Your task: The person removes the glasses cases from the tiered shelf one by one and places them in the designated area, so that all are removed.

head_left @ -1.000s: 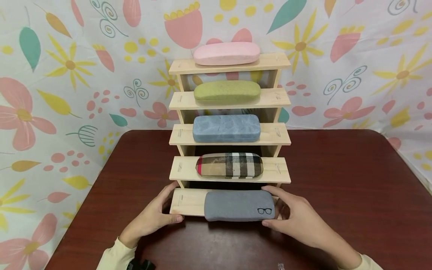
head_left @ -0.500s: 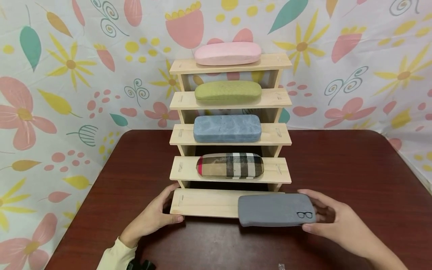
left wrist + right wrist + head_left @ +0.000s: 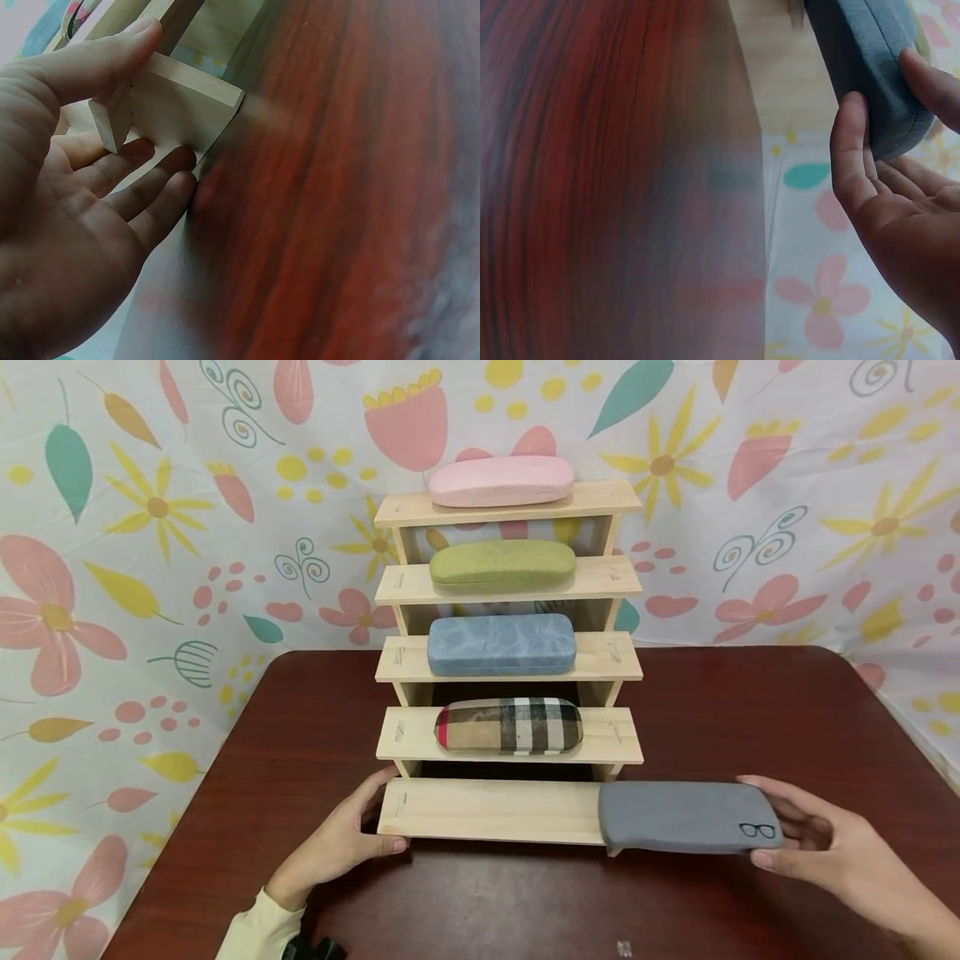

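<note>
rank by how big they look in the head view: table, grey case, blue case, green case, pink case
1. Table
2. Grey case
3. Blue case
Green case and pink case: too alike to rank

1 cream sleeve (image 3: 258, 925), perhaps black wristwear (image 3: 300, 949)

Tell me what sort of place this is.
Probably an indoor display corner: dark reddish-brown wood-grained table, white floral-print backdrop and stepped pale-wood rack bearing a pink oblong case.
</note>
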Available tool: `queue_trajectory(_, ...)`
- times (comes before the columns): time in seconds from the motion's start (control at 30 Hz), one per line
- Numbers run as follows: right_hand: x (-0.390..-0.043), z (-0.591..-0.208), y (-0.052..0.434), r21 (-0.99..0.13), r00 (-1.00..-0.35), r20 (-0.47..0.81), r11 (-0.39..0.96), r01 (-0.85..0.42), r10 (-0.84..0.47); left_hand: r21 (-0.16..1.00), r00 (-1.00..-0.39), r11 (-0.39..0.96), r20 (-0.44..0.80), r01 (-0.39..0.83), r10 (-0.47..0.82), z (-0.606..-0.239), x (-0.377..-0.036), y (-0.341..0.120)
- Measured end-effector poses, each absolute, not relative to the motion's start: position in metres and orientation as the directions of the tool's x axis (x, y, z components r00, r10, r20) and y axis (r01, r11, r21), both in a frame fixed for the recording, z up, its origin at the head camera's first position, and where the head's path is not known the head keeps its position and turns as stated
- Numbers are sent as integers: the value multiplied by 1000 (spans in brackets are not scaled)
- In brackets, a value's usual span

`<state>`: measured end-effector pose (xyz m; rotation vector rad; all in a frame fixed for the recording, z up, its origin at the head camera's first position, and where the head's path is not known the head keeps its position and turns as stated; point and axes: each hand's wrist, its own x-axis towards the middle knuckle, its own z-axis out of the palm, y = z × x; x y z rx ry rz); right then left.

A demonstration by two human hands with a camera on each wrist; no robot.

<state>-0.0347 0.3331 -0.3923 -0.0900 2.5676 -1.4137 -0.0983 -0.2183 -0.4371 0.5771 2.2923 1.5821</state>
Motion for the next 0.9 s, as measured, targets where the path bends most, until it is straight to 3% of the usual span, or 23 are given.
queue_trajectory(0.2, -36, -404, 366, -836, -982, -157, 543, 76, -106, 940, -873, 306, -16, 153, 488, -436, -98, -217)
queue_trajectory(0.43, -42, -416, 396, -741, -977, -214, 652, 161, -1, 945, -873, 291, -11, 150, 487, -436, -98, -218)
queue_trajectory(0.9, -53, -418, 395, -593, -957, -272, 800, 86, -98, 943, -880, 307, -32, 131, 474, -433, -100, -216)
